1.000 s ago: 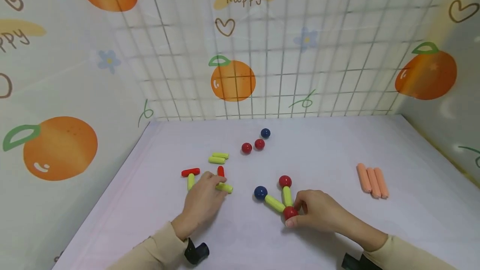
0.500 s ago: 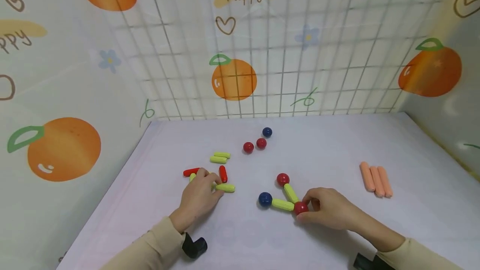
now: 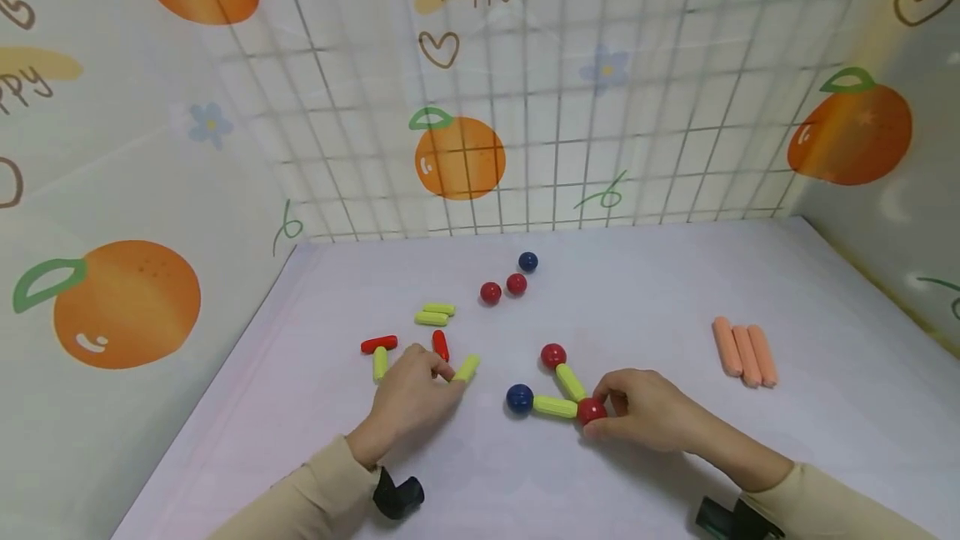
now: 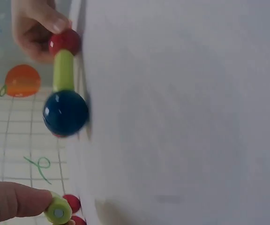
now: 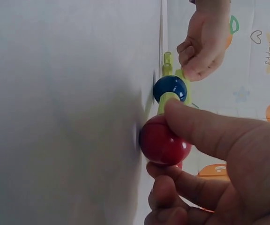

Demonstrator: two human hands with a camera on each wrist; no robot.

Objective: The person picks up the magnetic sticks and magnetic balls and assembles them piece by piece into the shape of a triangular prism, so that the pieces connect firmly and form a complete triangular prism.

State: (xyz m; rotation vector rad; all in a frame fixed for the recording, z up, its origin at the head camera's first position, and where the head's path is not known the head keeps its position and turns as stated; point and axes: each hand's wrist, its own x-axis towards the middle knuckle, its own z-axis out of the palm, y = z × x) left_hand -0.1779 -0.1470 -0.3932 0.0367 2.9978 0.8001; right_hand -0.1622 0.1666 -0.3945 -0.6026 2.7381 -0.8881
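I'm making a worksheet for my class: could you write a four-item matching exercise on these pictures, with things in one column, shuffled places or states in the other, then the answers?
Column 1
1. Left hand
2. Right hand
3. Peach sticks
4. Loose blue ball

Column 2
A. Lying side by side
B. Farther back than two loose red balls
C. Pinching a yellow-green stick
D. Gripping a red ball

Pairs: 1-C; 2-D; 3-A; 4-B

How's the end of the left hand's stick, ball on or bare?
Bare: the left wrist view shows the yellow-green stick, pinched by the left hand, with a grey disc exposed on its near end.
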